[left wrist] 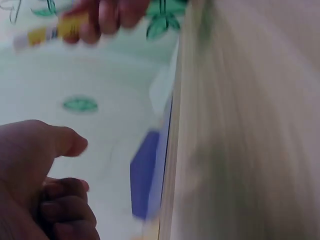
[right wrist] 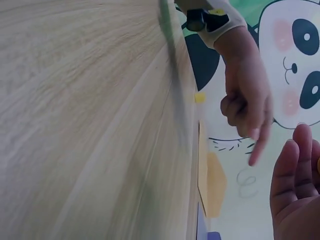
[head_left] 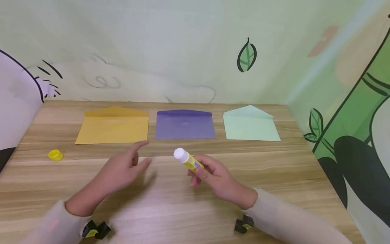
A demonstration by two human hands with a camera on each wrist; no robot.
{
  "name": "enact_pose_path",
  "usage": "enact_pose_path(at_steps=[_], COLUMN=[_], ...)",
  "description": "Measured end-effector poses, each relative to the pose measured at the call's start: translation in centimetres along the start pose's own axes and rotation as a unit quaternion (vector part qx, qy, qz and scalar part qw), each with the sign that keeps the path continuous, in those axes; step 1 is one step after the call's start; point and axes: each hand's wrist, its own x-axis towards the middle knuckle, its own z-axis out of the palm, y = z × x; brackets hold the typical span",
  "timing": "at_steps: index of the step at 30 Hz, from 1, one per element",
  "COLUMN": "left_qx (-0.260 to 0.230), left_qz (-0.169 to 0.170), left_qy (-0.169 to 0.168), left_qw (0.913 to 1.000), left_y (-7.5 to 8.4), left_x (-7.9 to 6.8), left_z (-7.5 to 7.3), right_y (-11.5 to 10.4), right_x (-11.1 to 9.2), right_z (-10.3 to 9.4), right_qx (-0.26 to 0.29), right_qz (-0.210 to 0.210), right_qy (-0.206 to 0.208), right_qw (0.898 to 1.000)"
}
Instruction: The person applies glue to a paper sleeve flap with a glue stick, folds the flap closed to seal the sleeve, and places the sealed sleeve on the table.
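My right hand (head_left: 217,179) grips a glue stick (head_left: 193,163) between thumb and fingers, above the table. Its white end points up and to the left, with no cap on it. A yellow cap (head_left: 56,155) lies on the table at the far left. My left hand (head_left: 122,169) holds nothing; its index finger and thumb stretch out while the other fingers curl in, as the right wrist view also shows. That index fingertip is near the lower right corner of a yellow envelope (head_left: 112,130). A purple envelope (head_left: 182,128) lies in the middle, and a mint green envelope (head_left: 251,129) at the right, all with flaps raised.
The three envelopes form a row along the back of the wooden table (head_left: 170,217). Behind them rises a pale green wall (head_left: 170,51) painted with leaves, and a second painted wall (head_left: 359,135) borders the right side. Black devices sit at both sleeve cuffs.
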Motion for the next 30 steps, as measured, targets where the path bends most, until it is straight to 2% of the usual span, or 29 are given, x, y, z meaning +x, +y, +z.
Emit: enact_pose_path(at_steps=[2,8,13,15,18,24,30], left_qx=[0.027,0.058,0.144,0.167,0.180,0.191,0.177], left_qz=[-0.027,-0.082,-0.116,-0.122,-0.122,-0.106,-0.112], left_qy=[-0.004,-0.017,-0.033,-0.041,-0.042,-0.013,0.000], left_qw=[0.9993,0.9948,0.9823,0.9775,0.9752,0.9758,0.9779], left_y=[-1.5,-6.3,-9.4,-10.0,-10.4,-10.8,-11.3], left_x=[0.4,1.4,2.0,2.0,2.0,2.4,2.6], left_z=[-0.9,-3.6,-4.7,-4.9,-4.9,-4.8,-4.9], right_y=[0.1,0.1,-0.1,-0.1,0.0,0.4,0.4], right_x=[-0.2,-0.7,-0.9,-0.9,-0.9,-0.9,-1.1], right_z=[-0.2,-0.9,-1.5,-1.7,-1.7,-1.9,-2.0], right_qx=[0.000,-0.013,-0.015,-0.016,-0.016,-0.017,-0.017], right_qz=[0.000,-0.005,0.016,0.027,0.037,0.032,0.040], right_qy=[0.005,0.017,0.037,0.044,0.049,0.055,0.063], right_qw=[1.000,1.000,0.999,0.999,0.998,0.998,0.997])
